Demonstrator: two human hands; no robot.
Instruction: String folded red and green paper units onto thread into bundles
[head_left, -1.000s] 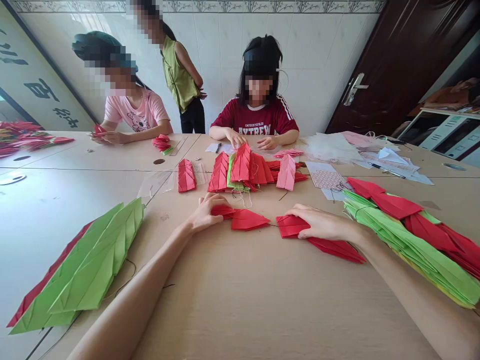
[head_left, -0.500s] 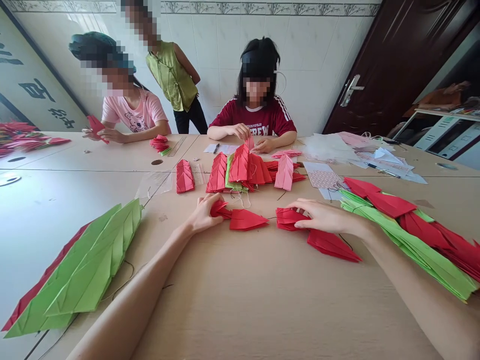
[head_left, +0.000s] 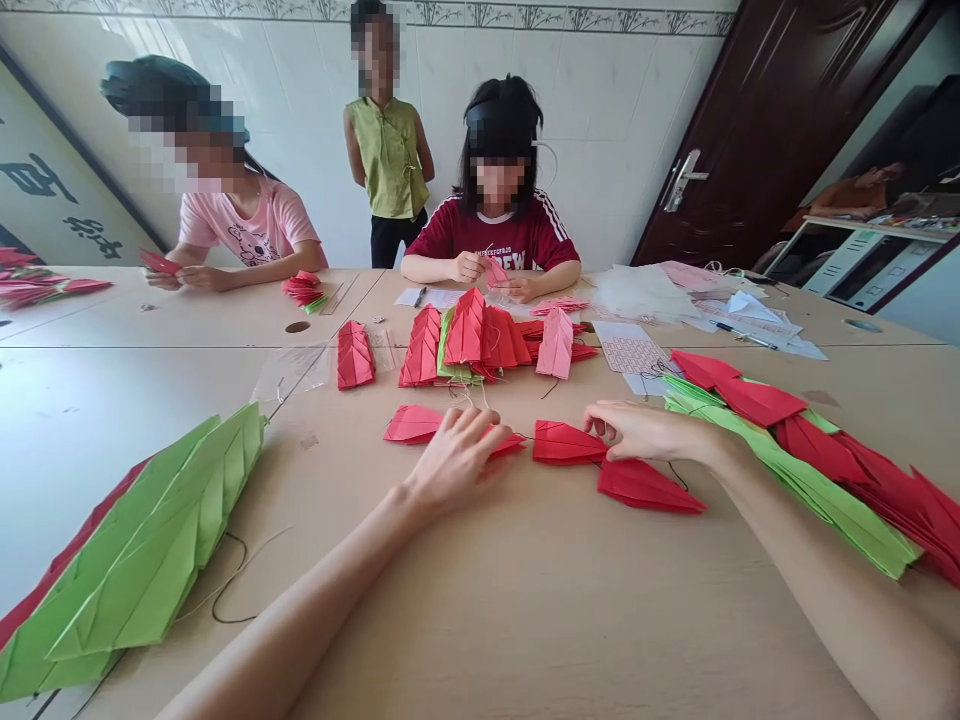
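Note:
Two red folded paper pieces [head_left: 411,424] lie end to end at the table's middle, partly covered by my left hand [head_left: 463,448]. That hand rests over them with its fingers bent and a little apart, slightly blurred. To the right, my right hand [head_left: 626,430] has its thumb and fingers curled at the end of another red folded piece [head_left: 564,443], with a gap between the fingertips. A further red pointed piece [head_left: 651,487] lies just below that hand. A dark thread runs between the pieces.
Green folded paper [head_left: 161,540] lies at the left, a red and green bundle [head_left: 795,440] at the right. Ahead are stacked red pieces [head_left: 466,335], a pink piece [head_left: 555,345] and printed sheets [head_left: 634,350]. Two people sit across the table; another stands behind.
My left hand has let go of the left red piece and moved right over its neighbour. My right hand's fingers have loosened. The standing person has straightened up; the view has shifted slightly.

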